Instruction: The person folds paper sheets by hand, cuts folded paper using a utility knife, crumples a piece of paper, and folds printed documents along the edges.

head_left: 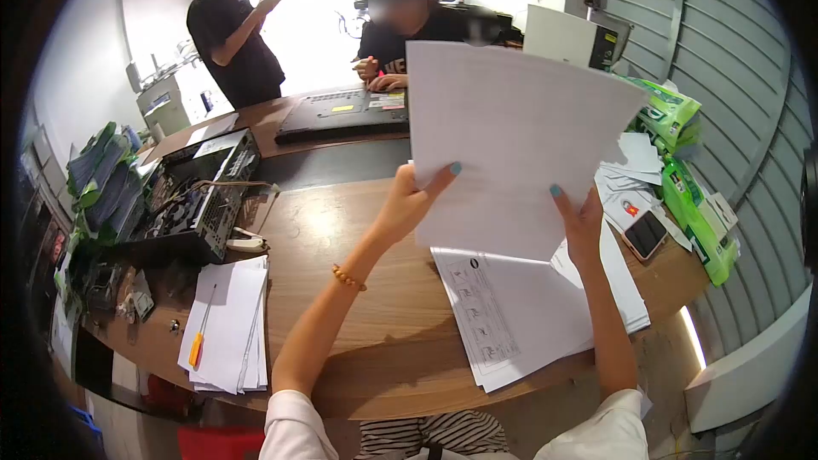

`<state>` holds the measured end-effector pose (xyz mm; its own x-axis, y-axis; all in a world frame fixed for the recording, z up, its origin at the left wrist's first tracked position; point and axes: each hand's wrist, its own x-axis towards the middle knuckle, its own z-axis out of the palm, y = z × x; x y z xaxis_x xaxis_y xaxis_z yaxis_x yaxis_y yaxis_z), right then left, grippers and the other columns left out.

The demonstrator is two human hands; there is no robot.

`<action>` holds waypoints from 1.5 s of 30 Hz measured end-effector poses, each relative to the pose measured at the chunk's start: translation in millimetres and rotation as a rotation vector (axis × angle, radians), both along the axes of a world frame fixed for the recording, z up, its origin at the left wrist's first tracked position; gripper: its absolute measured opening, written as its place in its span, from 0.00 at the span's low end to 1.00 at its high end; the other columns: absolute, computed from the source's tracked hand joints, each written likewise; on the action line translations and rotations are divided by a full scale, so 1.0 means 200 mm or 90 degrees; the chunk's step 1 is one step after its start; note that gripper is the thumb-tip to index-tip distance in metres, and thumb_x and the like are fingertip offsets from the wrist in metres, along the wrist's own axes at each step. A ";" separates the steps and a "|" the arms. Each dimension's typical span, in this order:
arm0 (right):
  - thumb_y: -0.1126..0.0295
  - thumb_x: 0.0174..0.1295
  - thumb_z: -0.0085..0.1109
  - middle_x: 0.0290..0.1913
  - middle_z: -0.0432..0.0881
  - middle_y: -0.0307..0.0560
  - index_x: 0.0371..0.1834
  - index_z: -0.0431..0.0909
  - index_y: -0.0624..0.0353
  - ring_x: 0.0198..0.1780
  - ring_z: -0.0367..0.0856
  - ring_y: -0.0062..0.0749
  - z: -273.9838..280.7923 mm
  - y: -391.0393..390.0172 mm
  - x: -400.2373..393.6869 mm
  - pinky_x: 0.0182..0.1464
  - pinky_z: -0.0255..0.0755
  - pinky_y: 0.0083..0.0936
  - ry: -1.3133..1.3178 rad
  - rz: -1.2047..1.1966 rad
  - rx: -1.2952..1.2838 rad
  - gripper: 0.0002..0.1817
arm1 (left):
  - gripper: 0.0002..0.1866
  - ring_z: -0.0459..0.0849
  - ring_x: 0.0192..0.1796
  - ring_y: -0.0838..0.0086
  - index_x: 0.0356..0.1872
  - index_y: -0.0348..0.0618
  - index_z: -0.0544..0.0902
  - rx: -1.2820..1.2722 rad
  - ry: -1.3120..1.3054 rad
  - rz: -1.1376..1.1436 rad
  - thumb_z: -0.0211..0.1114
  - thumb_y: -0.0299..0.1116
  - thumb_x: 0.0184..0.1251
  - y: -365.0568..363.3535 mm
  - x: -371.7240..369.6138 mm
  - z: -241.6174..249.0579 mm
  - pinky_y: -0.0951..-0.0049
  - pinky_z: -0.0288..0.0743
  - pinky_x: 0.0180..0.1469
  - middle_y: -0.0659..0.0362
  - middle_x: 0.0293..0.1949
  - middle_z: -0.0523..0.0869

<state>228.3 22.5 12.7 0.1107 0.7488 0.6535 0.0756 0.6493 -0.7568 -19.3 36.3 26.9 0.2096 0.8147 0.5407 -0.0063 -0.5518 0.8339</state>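
Observation:
A large white sheet of paper (511, 145) is held up in front of me, tilted over the desk. My left hand (417, 194) grips its left edge, thumb on the near face and fingers behind. On the right side, my right hand (579, 220) pinches it the same way, low near the edge. Below the raised sheet lies a stack of printed papers (503, 332), with a column of small drawings down its left side. The lifted sheet hides part of this stack and of the desk's far side.
An opened computer case (196, 196) stands at left on the wooden desk (332, 230). A screwdriver (198, 345) lies on a paper pile (247, 349). Phone (645, 234) and green packs (694, 217) sit right. Across, one person (234, 34) stands; another (426, 30) sits by a laptop (341, 115).

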 end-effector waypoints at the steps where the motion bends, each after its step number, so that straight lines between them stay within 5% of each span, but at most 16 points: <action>1: 0.74 0.58 0.58 0.48 0.73 0.44 0.55 0.64 0.65 0.48 0.70 0.23 0.02 -0.02 0.00 0.52 0.65 0.20 0.027 0.029 -0.016 0.23 | 0.14 0.68 0.27 0.88 0.34 0.35 0.80 -0.005 0.006 0.002 0.58 0.40 0.65 -0.03 -0.01 0.03 0.83 0.64 0.28 0.69 0.23 0.74; 13: 0.71 0.57 0.60 0.38 0.80 0.42 0.45 0.74 0.65 0.39 0.75 0.19 0.04 -0.05 -0.03 0.41 0.71 0.17 0.050 0.043 -0.117 0.14 | 0.15 0.77 0.35 0.82 0.38 0.37 0.80 -0.126 -0.059 0.031 0.63 0.40 0.61 -0.08 -0.04 0.07 0.79 0.71 0.38 0.63 0.32 0.81; 22: 0.76 0.58 0.57 0.50 0.75 0.48 0.61 0.59 0.63 0.48 0.76 0.24 0.02 -0.04 -0.02 0.48 0.72 0.22 0.069 0.162 -0.088 0.27 | 0.15 0.79 0.38 0.79 0.38 0.36 0.80 -0.113 -0.059 0.018 0.63 0.40 0.60 -0.07 -0.05 0.06 0.77 0.72 0.42 0.60 0.34 0.83; 35: 0.72 0.59 0.57 0.46 0.77 0.45 0.56 0.65 0.64 0.47 0.74 0.22 -0.03 -0.02 0.01 0.49 0.69 0.19 0.037 0.143 -0.082 0.22 | 0.16 0.80 0.36 0.79 0.38 0.35 0.80 -0.106 -0.083 0.023 0.62 0.40 0.61 -0.06 -0.04 0.03 0.78 0.73 0.40 0.60 0.34 0.83; 45: 0.72 0.56 0.60 0.37 0.81 0.42 0.45 0.77 0.63 0.35 0.78 0.19 0.00 -0.01 0.07 0.37 0.74 0.18 0.056 0.195 -0.176 0.13 | 0.11 0.79 0.34 0.82 0.38 0.33 0.80 -0.086 0.286 -0.038 0.60 0.32 0.63 -0.08 -0.25 0.17 0.78 0.73 0.36 0.60 0.31 0.83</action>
